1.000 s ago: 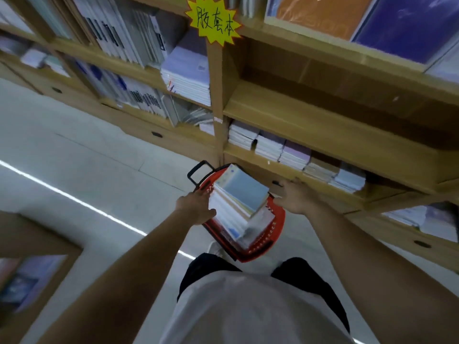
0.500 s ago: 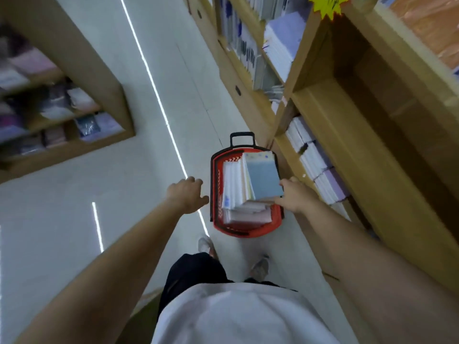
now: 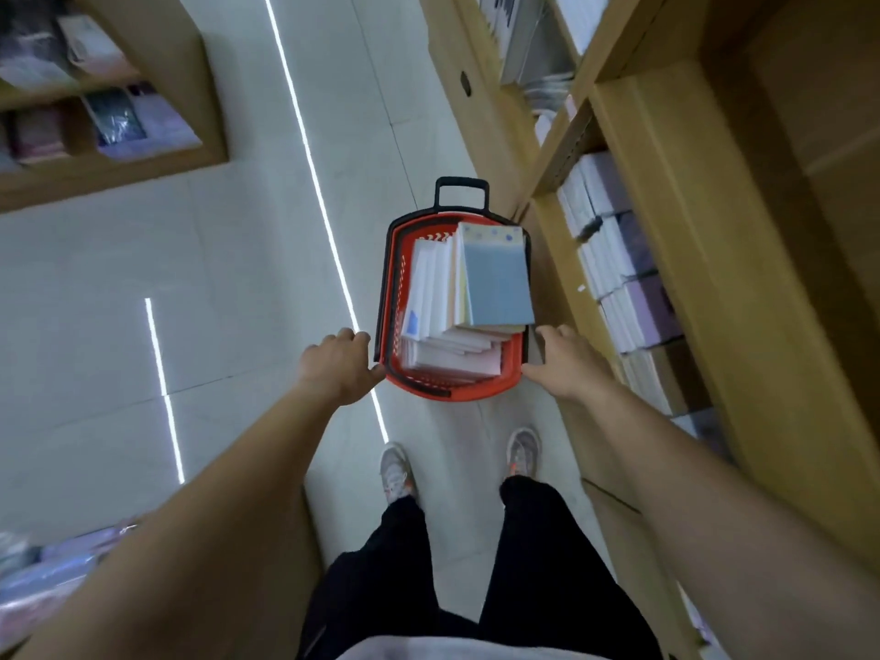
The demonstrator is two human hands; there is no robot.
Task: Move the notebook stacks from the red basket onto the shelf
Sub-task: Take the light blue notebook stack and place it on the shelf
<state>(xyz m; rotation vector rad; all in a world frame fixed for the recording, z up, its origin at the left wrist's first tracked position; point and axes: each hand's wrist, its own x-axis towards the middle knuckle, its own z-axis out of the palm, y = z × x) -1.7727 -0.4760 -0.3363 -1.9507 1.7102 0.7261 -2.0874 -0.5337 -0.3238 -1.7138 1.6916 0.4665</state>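
Red basket [image 3: 457, 390]: plastic with black trim, its near end gripped between the left hand [image 3: 340, 364] and the right hand [image 3: 566, 362].
Notebook stacks [image 3: 495, 283]: leaning and slumped inside, just beyond both hands, blue cover uppermost.
Shelf [image 3: 666, 240]: wooden, beside the right hand.

Both arms stretch forward and down, the left hand [image 3: 339, 366] and right hand [image 3: 565, 366] level, fingers curled inward, thumbs pointing toward each other.

Red basket [image 3: 394, 297] looks like glossy moulded plastic, with a matt black plastic handle [image 3: 462, 183]. The notebook stacks [image 3: 447, 345] are paper, and the top blue cover [image 3: 497, 283] is smooth and matt. The right-hand shelf [image 3: 690, 240] is matt wood-look board. The floor [image 3: 214, 278] is shiny pale tile. The trousers [image 3: 547, 564] are black cloth.
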